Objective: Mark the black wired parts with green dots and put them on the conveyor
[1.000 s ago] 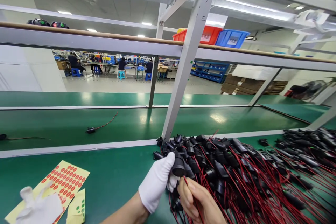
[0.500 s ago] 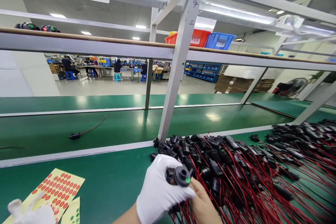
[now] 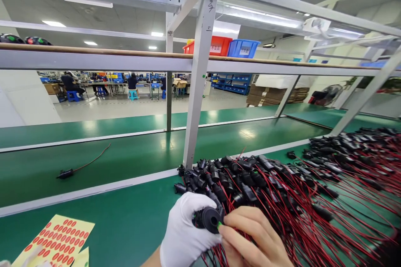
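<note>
A green worktop (image 3: 131, 225) runs across the view, and the white upright post (image 3: 194, 104) at its middle serves as the landmark here. Far to the lower left of the post, at the frame's bottom edge, lies a yellow sticker sheet (image 3: 56, 242) covered in red dots, partly cut off. Also left of the post, on the farther belt (image 3: 125, 158), a lone black part with a red wire (image 3: 67, 172) lies by itself. Below the post and slightly left, the left hand (image 3: 184, 233), in a white glove, is closed around a black round plug (image 3: 210, 219), whose flat face looks up toward the camera; the plug's body seems to run back into the glove, so its long axis points from the palm toward the viewer. Just right of it, the bare right hand (image 3: 250, 238) pinches at the plug's rim, fingertips touching a small green dot (image 3: 220, 224) there; both hands meet on the plug, the right one working its edge. To the right of the post spreads a heap of black plugs with red wires (image 3: 282, 192), reaching the frame's right edge. The held plug's own wire is hidden under the hands, and both wrists are cut off at the bottom.
</note>
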A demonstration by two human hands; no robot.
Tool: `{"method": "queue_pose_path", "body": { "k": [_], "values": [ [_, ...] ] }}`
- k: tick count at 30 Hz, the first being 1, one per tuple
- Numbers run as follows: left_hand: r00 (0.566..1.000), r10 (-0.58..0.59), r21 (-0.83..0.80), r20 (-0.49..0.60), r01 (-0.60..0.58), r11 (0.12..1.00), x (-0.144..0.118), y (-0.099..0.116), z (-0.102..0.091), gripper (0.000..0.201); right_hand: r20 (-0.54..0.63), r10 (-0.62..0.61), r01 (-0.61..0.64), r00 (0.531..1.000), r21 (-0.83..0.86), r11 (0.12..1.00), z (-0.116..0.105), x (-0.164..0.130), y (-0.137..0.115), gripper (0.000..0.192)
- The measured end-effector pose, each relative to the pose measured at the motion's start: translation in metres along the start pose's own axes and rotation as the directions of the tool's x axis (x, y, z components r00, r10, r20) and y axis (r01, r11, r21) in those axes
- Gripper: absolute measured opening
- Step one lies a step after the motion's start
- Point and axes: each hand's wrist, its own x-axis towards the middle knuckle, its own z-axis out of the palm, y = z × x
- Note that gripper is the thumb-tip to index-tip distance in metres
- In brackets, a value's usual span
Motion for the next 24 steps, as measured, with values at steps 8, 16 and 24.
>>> {"method": "queue_pose_path", "body": {
  "k": [8,16,24],
  "values": [
    [0.993,0.116,-0.009,0.035,-0.116,0.993,-0.001,-0.004,0.002,0.027,0.031,-0.079,0.081,0.996,-0.095,0.992,0.005,0.002,0.004,0.023],
    [0.867,0.468,0.39,0.17,-0.495,0.776,-0.001,-0.001,-0.012,0.05,0.134,0.354,-0.378,0.926,0.272,0.885,0.012,-0.03,-0.002,0.042],
    [0.947,-0.271,0.126,0.17,0.252,0.96,0.001,0.016,-0.004,0.029,0.436,0.695,-0.787,0.572,0.529,0.316,0.017,-0.03,0.002,0.048]
  ]
}}
